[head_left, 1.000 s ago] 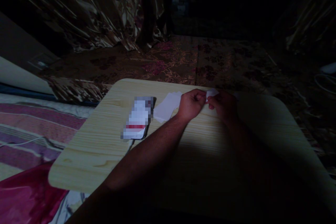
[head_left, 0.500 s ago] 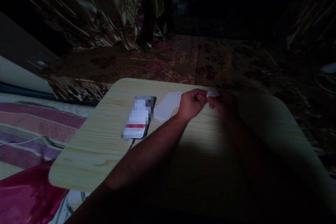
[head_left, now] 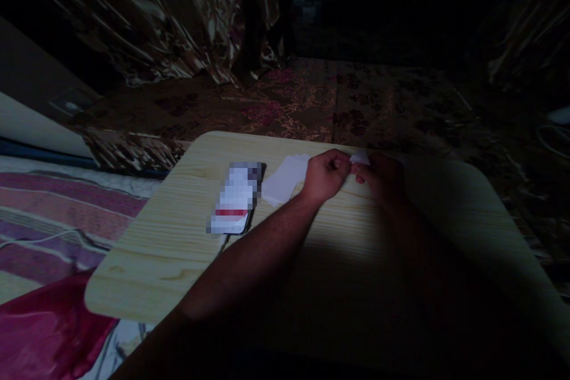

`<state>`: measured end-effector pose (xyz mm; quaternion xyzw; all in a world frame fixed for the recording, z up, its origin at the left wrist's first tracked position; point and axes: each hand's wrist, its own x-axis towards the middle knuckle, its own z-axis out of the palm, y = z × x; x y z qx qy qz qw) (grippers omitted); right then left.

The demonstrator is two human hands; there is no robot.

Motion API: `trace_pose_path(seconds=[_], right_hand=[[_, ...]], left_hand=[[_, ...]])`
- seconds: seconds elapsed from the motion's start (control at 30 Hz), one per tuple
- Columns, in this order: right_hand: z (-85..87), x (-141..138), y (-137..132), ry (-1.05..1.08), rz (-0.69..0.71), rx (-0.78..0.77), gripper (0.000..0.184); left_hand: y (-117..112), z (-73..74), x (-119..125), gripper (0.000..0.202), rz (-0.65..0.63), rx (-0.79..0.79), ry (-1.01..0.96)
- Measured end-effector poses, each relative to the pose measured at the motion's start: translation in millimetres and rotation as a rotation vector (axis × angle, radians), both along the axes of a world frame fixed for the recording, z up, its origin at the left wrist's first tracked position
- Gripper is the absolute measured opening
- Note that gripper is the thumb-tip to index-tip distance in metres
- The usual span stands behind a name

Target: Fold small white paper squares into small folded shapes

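Observation:
Near the far edge of a light wooden table [head_left: 133,261], a small piece of white paper [head_left: 360,158] sticks up between my two hands. My left hand [head_left: 326,175] is closed, its thumb and fingertips pinching the paper's left side. From the other side my right hand [head_left: 380,177], dim in shadow, has its fingers closed on the same paper. Most of that piece is hidden by the fingers. Several loose white sheets [head_left: 284,181] lie overlapping on the table just left of my left hand. A phone [head_left: 236,199] with its screen lit and blurred lies farther left.
A cable [head_left: 221,244] runs from the phone's lower end under my left forearm. Left of the table are a striped bedspread [head_left: 40,214] and a dark pink cloth or bag [head_left: 48,329]. Patterned curtains [head_left: 200,12] hang behind a flower-patterned covered ledge [head_left: 285,98].
Both hands stay in nearly the same place with the paper between them. The view has shifted very slightly; the phone and loose sheets lie as before.

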<state>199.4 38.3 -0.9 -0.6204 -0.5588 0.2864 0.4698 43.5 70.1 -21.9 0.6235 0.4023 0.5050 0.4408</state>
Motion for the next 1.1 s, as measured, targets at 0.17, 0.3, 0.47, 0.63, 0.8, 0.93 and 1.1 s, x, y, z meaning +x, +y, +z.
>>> trace_pose_path(seconds=[0.17, 0.3, 0.47, 0.63, 0.8, 0.93, 1.1], right_hand=[[-11.8, -4, 5, 0.101, -0.073, 0.163, 0.028], [-19.5, -5, 6, -0.143, -0.18, 0.438, 0.035], [-18.1, -5, 4, -0.366, -0.116, 0.655, 0.011], [-17.9, -7, 4, -0.38, -0.108, 0.68, 0.008], [-21.0, -6, 6, -0.36, -0.099, 0.697, 0.002], [-20.8, -6, 7, -0.361, -0.09, 0.683, 0.003], [-18.2, -6, 5, -0.395, -0.12, 0.607, 0.005]], left_hand=[[0, 1.1, -1, 0.015, 0.092, 0.054, 0.036], [-2, 2.6, -1, 0.015, 0.128, 0.096, 0.093], [-2, 1.3, -2, 0.015, 0.12, 0.14, 0.127], [-2, 0.8, -2, 0.015, 0.12, 0.155, 0.147], [-2, -1.0, -2, 0.015, 0.112, 0.163, 0.125], [-2, -0.4, -2, 0.015, 0.092, 0.158, 0.092], [-2, 4.4, -2, 0.018, 0.041, 0.136, 0.061]])
